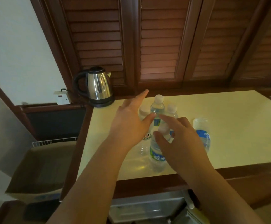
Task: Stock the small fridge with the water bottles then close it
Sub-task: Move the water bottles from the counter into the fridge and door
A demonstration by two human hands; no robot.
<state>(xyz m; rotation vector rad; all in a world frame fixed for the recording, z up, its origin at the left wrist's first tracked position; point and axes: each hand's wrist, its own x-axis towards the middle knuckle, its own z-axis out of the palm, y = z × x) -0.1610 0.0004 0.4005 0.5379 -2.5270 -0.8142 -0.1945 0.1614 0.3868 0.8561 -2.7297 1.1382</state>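
Several clear water bottles with white caps stand in a cluster on the cream counter [228,135]. The nearest bottle [157,157] has a blue and green label. A taller one [158,105] stands behind it, and another bottle [202,133] stands apart to the right. My left hand [131,125] hovers with fingers spread at the left of the cluster, its thumb by the tall bottle. My right hand [178,141] has curled fingers around the top of the nearest bottle, without a firm grip that I can see. The fridge [149,207] shows below the counter's front edge, seemingly open.
A steel kettle [97,86] stands at the counter's back left corner, beside a wall socket [62,97]. Dark wooden louvred shutters [157,46] run behind the counter. A cardboard box [41,168] and a white wire rack [54,141] sit low at the left.
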